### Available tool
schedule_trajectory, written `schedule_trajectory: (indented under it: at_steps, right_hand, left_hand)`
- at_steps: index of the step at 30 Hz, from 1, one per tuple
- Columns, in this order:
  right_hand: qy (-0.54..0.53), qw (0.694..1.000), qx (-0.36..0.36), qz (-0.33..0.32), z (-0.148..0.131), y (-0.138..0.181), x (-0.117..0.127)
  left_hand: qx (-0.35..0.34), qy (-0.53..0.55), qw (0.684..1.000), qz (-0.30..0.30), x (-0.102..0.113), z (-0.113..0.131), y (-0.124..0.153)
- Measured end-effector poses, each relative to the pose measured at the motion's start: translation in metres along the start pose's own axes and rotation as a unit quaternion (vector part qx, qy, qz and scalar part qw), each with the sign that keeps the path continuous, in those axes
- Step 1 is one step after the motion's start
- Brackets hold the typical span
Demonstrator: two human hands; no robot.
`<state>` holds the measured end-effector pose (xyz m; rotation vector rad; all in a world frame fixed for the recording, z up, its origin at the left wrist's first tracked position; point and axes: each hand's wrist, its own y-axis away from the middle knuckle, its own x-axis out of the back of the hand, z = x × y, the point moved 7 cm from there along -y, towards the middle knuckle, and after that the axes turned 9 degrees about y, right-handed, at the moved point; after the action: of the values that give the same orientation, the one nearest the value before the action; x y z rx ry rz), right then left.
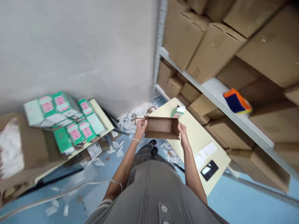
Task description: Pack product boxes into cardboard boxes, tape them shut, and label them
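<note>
Between my two hands I hold an open brown cardboard box (161, 126), small and oblong, with its bare inside facing me. My left hand (140, 128) grips its left end, and my right hand (183, 132) has hold of the right end. A slot and a curved tab line show on the inner bottom. Just behind its right corner, a small green and white box (178, 111) stands on the cream table (198, 137). Parts of the fingers are hidden behind the box walls.
Left, another table (102, 116) carries several green and pink boxes (76, 133) and a large carton (35, 149). Paper scraps litter the blue floor (93, 193). Right, shelves (193, 81) hold cartons. A phone (209, 170) lies on the cream table. A white cable (70, 192) crosses lower left.
</note>
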<state>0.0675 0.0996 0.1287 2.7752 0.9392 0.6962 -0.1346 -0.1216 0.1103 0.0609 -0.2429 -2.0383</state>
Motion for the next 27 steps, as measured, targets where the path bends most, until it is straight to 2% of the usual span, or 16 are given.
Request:
schedule_trajectory:
  at_steps: [5,8,11,16,24,27]
  right_hand:
    - [0.039,0.989,0.043,-0.133,-0.026,0.004,-0.083]
    - [0.057,0.981,0.064,-0.174,-0.043,0.015,-0.125]
    - [0.07,0.971,0.099,-0.208,-0.063,0.031,-0.166]
    - [0.055,0.949,0.16,-0.267,-0.099,0.064,-0.252]
    - [0.068,0.938,0.163,-0.298,-0.135,0.117,-0.436]
    - [0.079,0.932,0.177,-0.308,-0.147,0.132,-0.49]
  left_hand:
    - [0.028,0.028,0.99,0.134,0.088,-0.018,0.041]
    - [0.047,0.042,0.981,0.183,0.13,-0.023,0.057]
    - [0.038,0.052,0.972,0.228,0.175,-0.021,0.065]
    - [0.012,0.055,0.958,0.281,0.266,-0.017,0.063]
    - [-0.019,0.013,0.951,0.309,0.441,-0.016,0.048]
    - [-0.011,0.011,0.947,0.321,0.495,-0.022,0.042]
